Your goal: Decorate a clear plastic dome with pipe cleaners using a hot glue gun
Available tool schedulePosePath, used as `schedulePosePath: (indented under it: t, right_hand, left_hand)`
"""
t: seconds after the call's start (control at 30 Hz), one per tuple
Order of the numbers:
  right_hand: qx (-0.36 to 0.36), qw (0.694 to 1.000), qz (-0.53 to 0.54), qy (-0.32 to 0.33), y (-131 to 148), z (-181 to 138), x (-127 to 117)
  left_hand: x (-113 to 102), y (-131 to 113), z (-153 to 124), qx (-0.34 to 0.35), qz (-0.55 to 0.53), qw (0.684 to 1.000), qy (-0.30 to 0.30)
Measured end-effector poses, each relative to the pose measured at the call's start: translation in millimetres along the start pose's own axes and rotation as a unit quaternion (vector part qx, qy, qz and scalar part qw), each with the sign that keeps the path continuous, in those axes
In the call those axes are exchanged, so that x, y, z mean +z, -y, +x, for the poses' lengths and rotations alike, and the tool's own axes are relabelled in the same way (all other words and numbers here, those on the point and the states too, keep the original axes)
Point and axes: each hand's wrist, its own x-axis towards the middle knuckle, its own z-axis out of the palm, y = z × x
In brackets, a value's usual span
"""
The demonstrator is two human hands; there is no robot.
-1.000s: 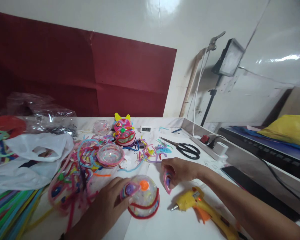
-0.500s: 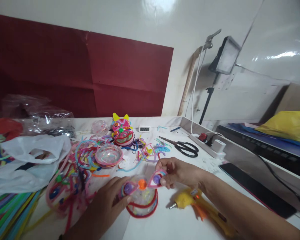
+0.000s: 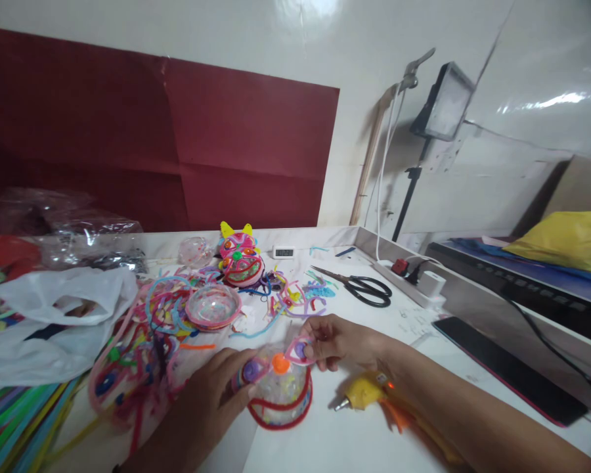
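A clear plastic mask-like craft head [image 3: 284,392] stands on the white table, its mouth edged in red pipe cleaner, with an orange pompom-like nose [image 3: 280,363]. My left hand [image 3: 211,391] grips its left side, where a pink-rimmed eye with a purple button [image 3: 251,370] sits. Between the thumb and fingers of my right hand [image 3: 335,343] is a matching pink pipe-cleaner eye piece [image 3: 299,350], held against or just in front of the head's upper right; whether it touches is unclear. A yellow glue gun [image 3: 367,393] lies below my right forearm, its nozzle pointing left.
Black-handled scissors [image 3: 359,287] lie beyond my right hand. A finished colourful lion-like head [image 3: 241,256] stands at the back, near a small digital clock [image 3: 284,252]. Pipe-cleaner scraps, a clear bowl [image 3: 213,307] and a white plastic bag [image 3: 69,295] crowd the left. A power strip [image 3: 423,292] is at right.
My right hand has moved slightly left, bringing the eye piece from beside the head closer to the orange nose. My left hand stays on the head.
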Motion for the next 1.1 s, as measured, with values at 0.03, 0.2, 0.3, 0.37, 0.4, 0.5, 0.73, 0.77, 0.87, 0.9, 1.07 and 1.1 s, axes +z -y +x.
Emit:
schedulePosePath:
  t: [0.03,0.2,0.3,0.37,0.4,0.5,0.73,0.77,0.87,0.9,1.07,1.1]
  right_hand:
    - [0.003,1.000,-0.007,-0.005,0,1,1]
    - [0.021,0.999,-0.038,-0.020,5,1,5]
    - [0.035,0.998,-0.053,-0.019,10,1,6]
    - [0.046,0.997,-0.059,-0.012,13,0,7]
    - [0.052,0.997,-0.060,-0.008,14,1,7]
    - [0.064,0.997,-0.053,0.000,15,1,8]
    - [0.081,0.996,-0.026,-0.011,13,1,13]
    - [0.082,0.996,-0.023,-0.016,13,0,14]
    - [0.079,0.996,-0.015,-0.034,11,-3,18]
    - [0.077,0.996,-0.014,-0.040,11,-5,19]
    - [0.074,0.995,-0.010,-0.065,9,-10,24]
    - [0.071,0.995,-0.008,-0.069,9,-10,25]
  left_hand:
    - [0,-1,0,-0.002,-0.003,1.000,0.005]
    - [-3,-3,2,-0.004,-0.027,0.999,0.030]
    - [-4,-3,3,0.004,-0.039,0.998,0.048]
    - [-4,-3,4,-0.004,-0.044,0.997,0.058]
    - [-4,-3,4,-0.012,-0.045,0.997,0.062]
    - [-4,-4,6,-0.026,-0.049,0.996,0.067]
    - [-3,-7,6,-0.049,-0.062,0.996,0.047]
    - [-2,-7,6,-0.057,-0.068,0.995,0.039]
    - [4,-5,2,-0.078,-0.095,0.992,0.016]
    - [7,-3,1,-0.083,-0.105,0.991,0.009]
    - [17,5,-4,-0.099,-0.146,0.984,-0.013]
    - [18,6,-5,-0.104,-0.154,0.982,-0.014]
